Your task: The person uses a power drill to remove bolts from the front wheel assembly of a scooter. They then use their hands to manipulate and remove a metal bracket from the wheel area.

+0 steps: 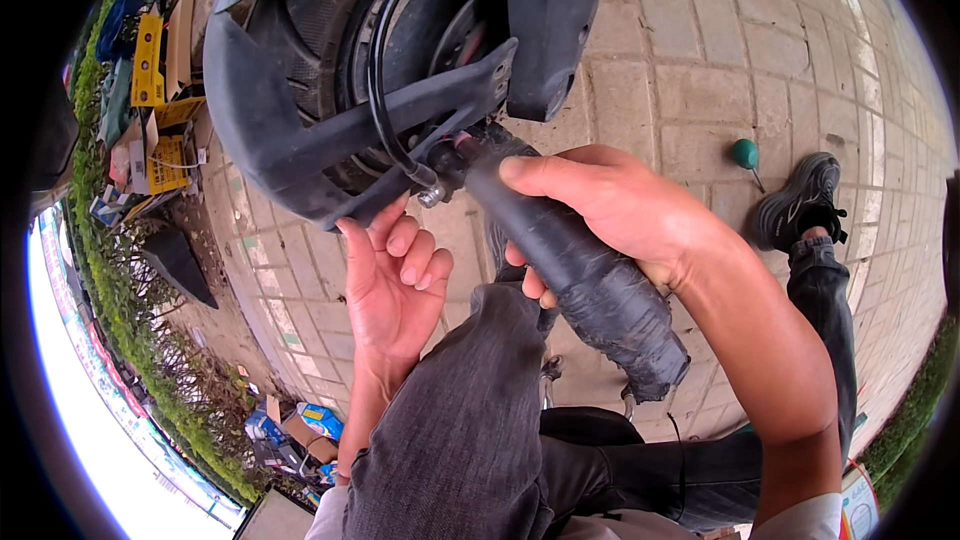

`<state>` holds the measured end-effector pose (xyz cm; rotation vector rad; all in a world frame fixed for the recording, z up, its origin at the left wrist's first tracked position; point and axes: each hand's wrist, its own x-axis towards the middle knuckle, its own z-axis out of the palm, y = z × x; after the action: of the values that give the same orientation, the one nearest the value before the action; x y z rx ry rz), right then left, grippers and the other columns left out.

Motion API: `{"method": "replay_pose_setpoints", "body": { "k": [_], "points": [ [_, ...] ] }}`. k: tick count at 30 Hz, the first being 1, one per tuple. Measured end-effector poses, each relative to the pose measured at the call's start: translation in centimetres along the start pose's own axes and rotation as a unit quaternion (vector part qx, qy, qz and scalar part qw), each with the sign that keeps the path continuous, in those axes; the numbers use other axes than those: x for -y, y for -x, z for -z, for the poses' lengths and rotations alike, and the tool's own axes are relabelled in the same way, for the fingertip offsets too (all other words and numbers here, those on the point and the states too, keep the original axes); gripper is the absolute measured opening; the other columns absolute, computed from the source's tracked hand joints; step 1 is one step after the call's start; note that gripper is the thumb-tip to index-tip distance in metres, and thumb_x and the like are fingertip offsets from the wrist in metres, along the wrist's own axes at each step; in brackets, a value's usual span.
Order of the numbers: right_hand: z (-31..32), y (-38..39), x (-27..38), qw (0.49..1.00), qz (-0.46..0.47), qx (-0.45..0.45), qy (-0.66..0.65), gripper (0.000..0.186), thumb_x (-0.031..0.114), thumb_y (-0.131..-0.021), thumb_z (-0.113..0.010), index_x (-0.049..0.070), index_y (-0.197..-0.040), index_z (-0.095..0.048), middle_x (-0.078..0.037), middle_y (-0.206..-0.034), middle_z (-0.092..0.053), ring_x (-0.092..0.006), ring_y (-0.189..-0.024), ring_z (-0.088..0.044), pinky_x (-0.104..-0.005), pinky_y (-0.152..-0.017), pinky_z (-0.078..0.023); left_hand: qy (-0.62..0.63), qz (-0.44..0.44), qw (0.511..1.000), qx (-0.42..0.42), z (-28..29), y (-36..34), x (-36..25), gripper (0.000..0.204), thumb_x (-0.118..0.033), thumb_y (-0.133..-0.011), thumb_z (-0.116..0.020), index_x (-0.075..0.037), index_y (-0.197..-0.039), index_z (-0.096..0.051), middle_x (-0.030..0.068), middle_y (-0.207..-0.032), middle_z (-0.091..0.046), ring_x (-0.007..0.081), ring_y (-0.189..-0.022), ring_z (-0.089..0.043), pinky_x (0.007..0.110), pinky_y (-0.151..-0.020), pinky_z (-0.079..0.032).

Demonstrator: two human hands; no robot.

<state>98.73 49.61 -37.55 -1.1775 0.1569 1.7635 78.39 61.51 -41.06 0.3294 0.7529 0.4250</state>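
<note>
My right hand point(610, 205) is wrapped round a thick black power tool point(590, 285), its thumb along the top and its fingers underneath. Tape covers the tool's rear end, and its front end meets the hub area of a wheel point(335, 50), where the exact contact is hidden. My left hand point(395, 280) is palm up with thumb and index finger apart and the other fingers loosely curled. Its fingertips reach the lower edge of a dark plastic fender point(265, 130). Beside them, a black cable point(378, 70) ends at a silver bolt point(431, 198).
A screwdriver with a round green handle point(744, 153) lies on the paving point(690, 90) near my shoe point(797, 202). Yellow cardboard boxes point(150, 60) and other clutter stand at the far left by a hedge point(130, 340). More boxes point(320, 422) lie at lower left.
</note>
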Motion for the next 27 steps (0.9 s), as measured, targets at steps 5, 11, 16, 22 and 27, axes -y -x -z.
{"method": "replay_pose_setpoints", "body": {
  "k": [5, 11, 16, 22, 27],
  "points": [
    [-0.3, 0.0, 0.1, 1.0, 0.004, 0.028, -0.005, 0.045, 0.036, -0.094, -0.062, -0.009, -0.089, -0.057, -0.016, -0.073, -0.061, -0.0238, -0.056, -0.066, -0.0371, -0.048, -0.057, -0.001, 0.001, 1.0, 0.003, -0.1, -0.1, 0.0, 0.055, -0.051, -0.101, -0.049, -0.002, -0.124, -0.053, -0.0064, -0.077, -0.04, 0.0067, -0.063, -0.035, 0.024, -0.059, -0.031],
    [0.2, 0.0, -0.1, 1.0, 0.004, -0.009, -0.016, 0.044, 0.035, -0.095, -0.062, -0.008, -0.089, -0.057, -0.016, -0.07, -0.061, -0.0242, -0.055, -0.066, -0.0371, -0.047, -0.056, 0.008, 0.005, 1.0, 0.007, -0.2, -0.1, 0.0, 0.054, -0.051, -0.102, -0.048, -0.002, -0.124, -0.052, -0.0064, -0.077, -0.039, 0.0067, -0.063, -0.034, 0.024, -0.059, -0.03],
    [0.0, 0.0, -0.2, 1.0, -0.004, 0.003, -0.006, 0.043, 0.035, -0.095, -0.061, -0.008, -0.089, -0.057, -0.016, -0.069, -0.062, -0.0243, -0.055, -0.066, -0.037, -0.047, -0.056, -0.019, -0.01, 0.999, 0.043, 0.8, 0.0, 0.0, 0.061, -0.054, -0.1, -0.051, -0.002, -0.132, -0.047, -0.0037, -0.088, -0.049, 0.0101, -0.08, -0.047, 0.028, -0.075, -0.041],
    [-0.3, 0.3, -0.1, 0.999, 0.0, 0.034, -0.027, 0.046, 0.035, -0.095, -0.06, -0.011, -0.095, -0.059, -0.016, -0.071, -0.062, -0.0246, -0.055, -0.066, -0.0372, -0.047, -0.056, -0.084, 0.057, 0.987, 0.122, -0.6, 1.8, -1.0, 0.075, -0.057, -0.092, -0.061, -0.014, -0.148, -0.036, 0.0043, -0.137, -0.051, 0.0349, -0.135, -0.041, 0.052, -0.114, -0.034],
    [0.4, 0.3, -0.3, 0.999, 0.0, 0.014, -0.03, 0.047, 0.034, -0.096, -0.059, -0.013, -0.099, -0.06, -0.019, -0.076, -0.064, -0.0245, -0.057, -0.066, -0.0371, -0.048, -0.056, -0.115, 0.089, 0.983, 0.107, -2.9, 2.3, -1.6, 0.082, -0.057, -0.087, -0.067, -0.017, -0.151, -0.033, 0.0143, -0.156, -0.035, 0.0446, -0.144, -0.03, 0.058, -0.118, -0.027]
  ]
}}
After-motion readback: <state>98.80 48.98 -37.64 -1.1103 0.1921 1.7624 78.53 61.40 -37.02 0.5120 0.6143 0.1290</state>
